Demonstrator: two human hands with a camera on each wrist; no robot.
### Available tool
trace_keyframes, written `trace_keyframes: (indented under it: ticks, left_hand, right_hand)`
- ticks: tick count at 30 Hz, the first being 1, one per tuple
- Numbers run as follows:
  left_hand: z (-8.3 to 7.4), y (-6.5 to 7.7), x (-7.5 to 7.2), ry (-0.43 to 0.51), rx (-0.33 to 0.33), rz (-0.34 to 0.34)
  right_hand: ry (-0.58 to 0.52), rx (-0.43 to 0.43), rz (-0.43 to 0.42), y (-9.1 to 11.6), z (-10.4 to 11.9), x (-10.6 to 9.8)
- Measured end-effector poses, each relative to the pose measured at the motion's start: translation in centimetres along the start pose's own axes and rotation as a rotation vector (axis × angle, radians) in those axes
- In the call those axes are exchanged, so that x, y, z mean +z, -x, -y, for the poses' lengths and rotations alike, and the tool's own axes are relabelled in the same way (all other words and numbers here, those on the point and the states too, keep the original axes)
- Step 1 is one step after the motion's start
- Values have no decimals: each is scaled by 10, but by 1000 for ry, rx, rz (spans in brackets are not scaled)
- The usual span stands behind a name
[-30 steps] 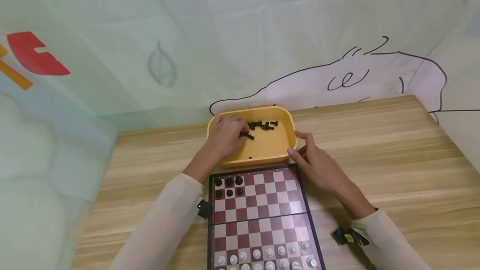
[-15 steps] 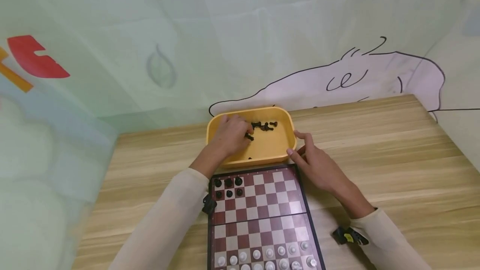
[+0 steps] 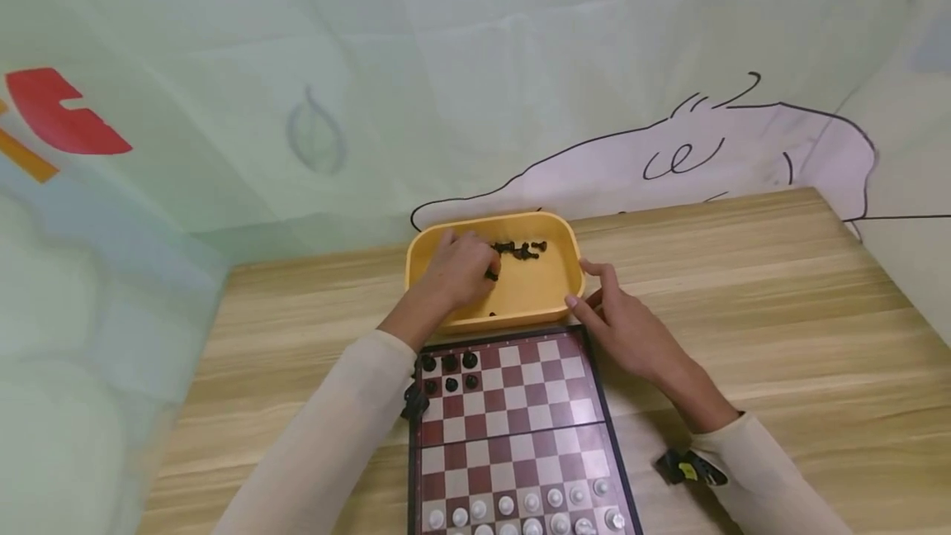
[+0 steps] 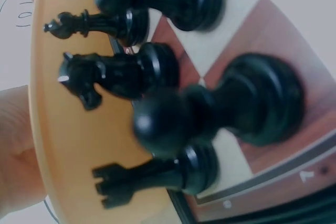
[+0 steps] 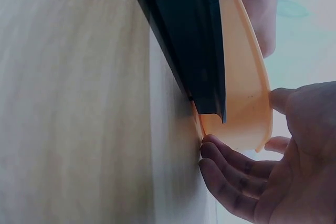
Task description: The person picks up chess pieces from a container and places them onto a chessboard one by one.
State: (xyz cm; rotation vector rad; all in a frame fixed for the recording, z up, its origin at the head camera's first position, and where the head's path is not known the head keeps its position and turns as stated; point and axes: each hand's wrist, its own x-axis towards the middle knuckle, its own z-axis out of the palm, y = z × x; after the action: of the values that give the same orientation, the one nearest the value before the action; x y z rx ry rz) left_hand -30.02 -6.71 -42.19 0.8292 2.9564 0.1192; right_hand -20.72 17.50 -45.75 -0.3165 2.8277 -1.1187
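My left hand reaches into the yellow tray. Its bent fingers pinch a black chess piece, mostly hidden behind them, so its kind does not show. At the tray's right front corner, my right hand holds on, with the thumb at the rim and the other fingers along the outside. Several more black chess pieces lie along the tray's far side. Black pieces stand on the chessboard at its far left corner; the left wrist view shows a rook, a knight, a bishop and pawns.
White chess pieces stand in rows at the board's near end. Tray and board sit close together on a wooden table. Behind the table's far edge hangs a printed cloth.
My left hand has shifted slightly right inside the tray, and the piece at its fingertips is now more covered. My right hand stays at the tray's corner.
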Motion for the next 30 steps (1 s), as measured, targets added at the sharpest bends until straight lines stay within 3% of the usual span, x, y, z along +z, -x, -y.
trace_keyframes:
  ticks: [18, 30]
  left_hand:
    - [7, 3, 7, -31, 2, 4]
    - [6, 7, 2, -30, -2, -67]
  right_hand:
    - [-7, 11, 3, -4, -3, 4]
    - [5, 5, 2, -8, -7, 0]
